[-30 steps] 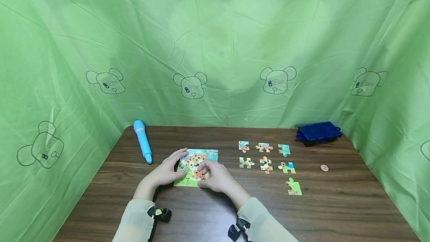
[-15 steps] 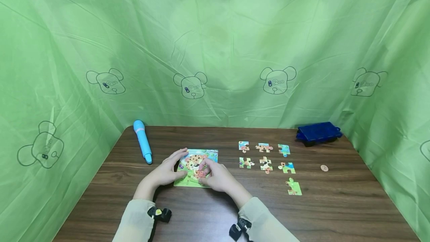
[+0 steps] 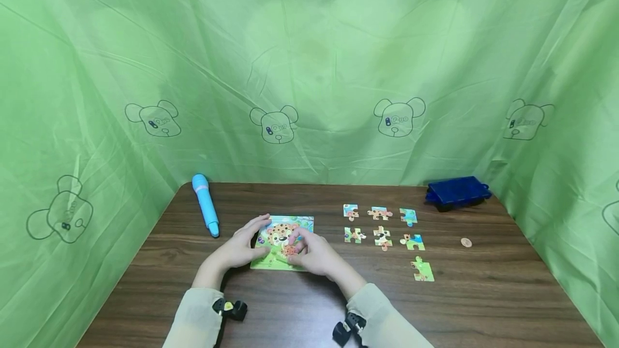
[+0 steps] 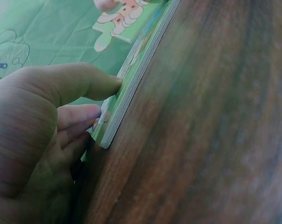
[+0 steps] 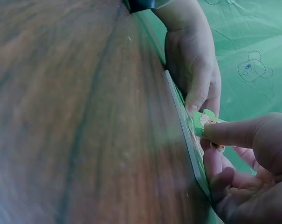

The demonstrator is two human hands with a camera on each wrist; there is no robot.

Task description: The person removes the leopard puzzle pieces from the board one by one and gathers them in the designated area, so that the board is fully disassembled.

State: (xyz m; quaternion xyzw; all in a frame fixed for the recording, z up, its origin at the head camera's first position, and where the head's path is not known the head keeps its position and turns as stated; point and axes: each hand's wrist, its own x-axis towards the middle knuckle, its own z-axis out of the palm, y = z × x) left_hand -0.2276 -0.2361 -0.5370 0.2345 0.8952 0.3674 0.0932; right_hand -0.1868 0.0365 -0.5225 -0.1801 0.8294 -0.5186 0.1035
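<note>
A puzzle board with a spotted cartoon leopard, blue sky and green grass lies on the table. My left hand rests over its left side, thumb on the picture and fingers spread toward the far left edge. In the left wrist view the left thumb touches the board's surface near a corner. My right hand pinches a puzzle piece between thumb and fingers, just above the board. This piece is green with part of an orange spotted figure and a rounded green tab. The right fingers cover part of it.
Several loose puzzle pieces lie in rows to the right, one lower piece apart. Farther right are a small round disc and a dark blue box-like object. A blue toy microphone lies at left. Green curtain surrounds the table.
My right hand has shifted slightly right with the puzzle piece, which now stands tilted off the board. My left hand keeps its place on the board.
</note>
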